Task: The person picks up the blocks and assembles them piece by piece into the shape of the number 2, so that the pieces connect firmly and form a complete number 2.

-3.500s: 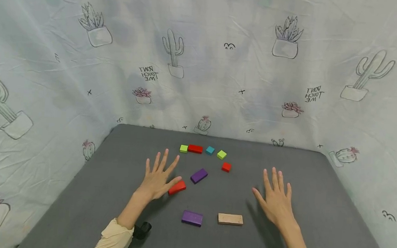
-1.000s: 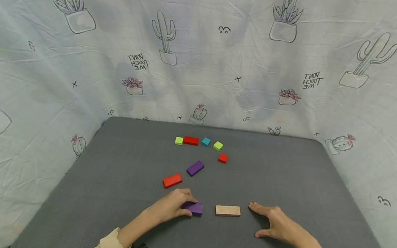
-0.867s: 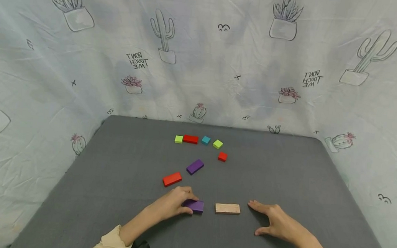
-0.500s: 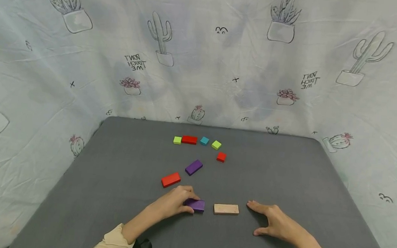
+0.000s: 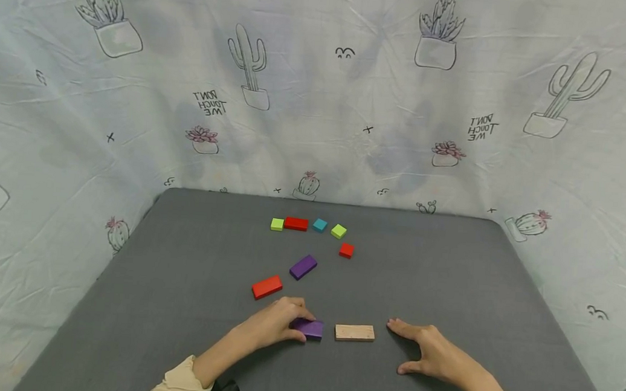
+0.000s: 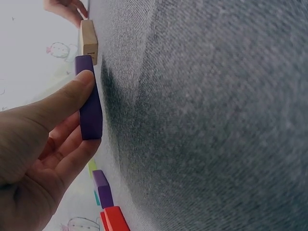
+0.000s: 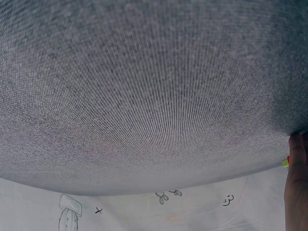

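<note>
In the head view my left hand (image 5: 277, 323) pinches a purple block (image 5: 310, 328) by its left part, thumb on the near side and fingers on the far side. The left wrist view shows the thumb pressed on this purple block (image 6: 90, 110), close to the grey cloth. A plain wooden block (image 5: 355, 333) lies just right of it, a narrow gap between them. Beyond the wooden block's right end, my right hand (image 5: 435, 352) rests low at the table with thumb and fingers apart, holding nothing. Only part of the right hand (image 7: 297, 178) shows in the right wrist view.
Farther back on the grey table (image 5: 422, 276) lie a red block (image 5: 267, 287), another purple block (image 5: 303, 267) and a small red block (image 5: 346, 250). A back row has a green block (image 5: 277, 224), a long red block (image 5: 296, 223), a blue block (image 5: 319, 225) and another green block (image 5: 338, 231).
Both hands were raised with fingers spread, then came down; the left took hold of the near purple block. Over the last second that block slid slightly right, closer to the wooden block.
</note>
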Demonstrator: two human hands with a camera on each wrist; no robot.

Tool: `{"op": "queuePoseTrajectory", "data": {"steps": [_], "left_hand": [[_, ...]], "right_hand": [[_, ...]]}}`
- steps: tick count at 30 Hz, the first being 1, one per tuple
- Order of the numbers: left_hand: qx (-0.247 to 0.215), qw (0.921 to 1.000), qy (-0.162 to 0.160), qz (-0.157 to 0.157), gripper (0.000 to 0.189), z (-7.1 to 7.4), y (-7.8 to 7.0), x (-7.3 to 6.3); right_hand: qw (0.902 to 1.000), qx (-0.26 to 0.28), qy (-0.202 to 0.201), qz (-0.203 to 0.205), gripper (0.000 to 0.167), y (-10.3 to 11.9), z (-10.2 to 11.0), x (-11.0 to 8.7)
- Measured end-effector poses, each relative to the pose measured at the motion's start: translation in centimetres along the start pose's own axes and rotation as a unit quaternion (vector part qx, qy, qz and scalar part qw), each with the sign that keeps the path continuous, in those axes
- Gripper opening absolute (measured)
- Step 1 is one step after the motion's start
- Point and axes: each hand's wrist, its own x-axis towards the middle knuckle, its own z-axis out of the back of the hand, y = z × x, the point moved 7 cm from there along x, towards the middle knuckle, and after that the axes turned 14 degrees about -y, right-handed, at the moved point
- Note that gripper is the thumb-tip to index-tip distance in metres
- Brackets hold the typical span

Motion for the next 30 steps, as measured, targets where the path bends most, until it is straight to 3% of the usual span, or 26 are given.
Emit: {"op": "queuePoseTrajectory", "data": {"steps": [30], "left_hand": [[-0.022, 0.9997, 0.010, 0.002, 0.035, -1.1, -0.4, -0.1]], "right_hand": [[0.9999, 0.002, -0.009, 0.006, 0.079, 0.0, 0.1, -0.2]]}}
